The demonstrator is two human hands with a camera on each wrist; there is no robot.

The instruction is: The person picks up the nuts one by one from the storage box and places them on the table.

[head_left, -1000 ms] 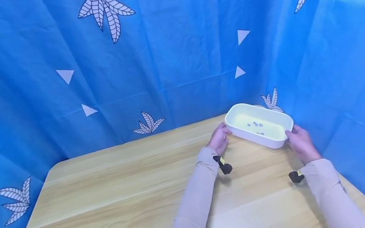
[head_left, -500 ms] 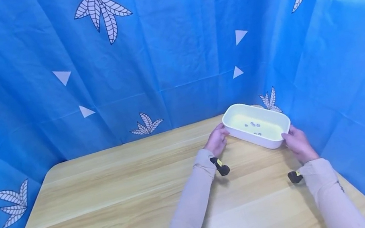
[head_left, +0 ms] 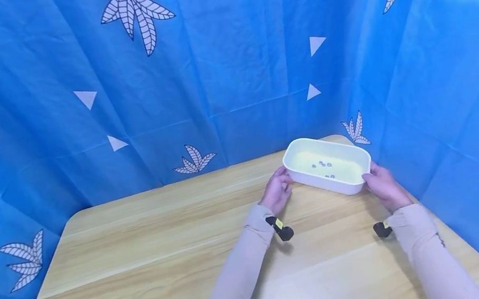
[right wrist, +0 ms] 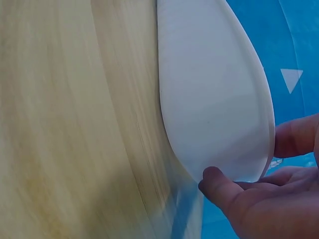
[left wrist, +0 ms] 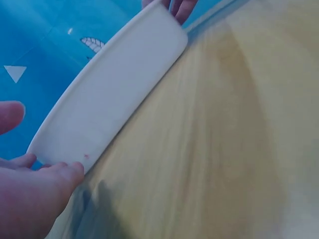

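Observation:
A white oblong plastic box (head_left: 322,184) with rounded corners stands upright at the table's back right, several small grey pieces (head_left: 323,164) on its floor. At its left end, my left hand (head_left: 276,192) holds the corner; in the left wrist view the fingertips (left wrist: 75,172) lie low on the wall and the thumb is raised off it. My right hand (head_left: 385,185) grips the opposite end, its thumb (right wrist: 294,137) at the rim and a fingertip (right wrist: 212,179) low on the wall. The box's base is close over the tabletop in both wrist views.
The wooden table (head_left: 144,262) spreads to the left and front. Behind and right of it hangs a blue curtain (head_left: 243,63) with white leaves and triangles, near the box's far side. Black wrist cameras (head_left: 283,231) are strapped to both sleeves.
Both hands and the box have shifted a little to the left along the table. The small grey pieces have moved along with the box, and the hold of both hands looks the same.

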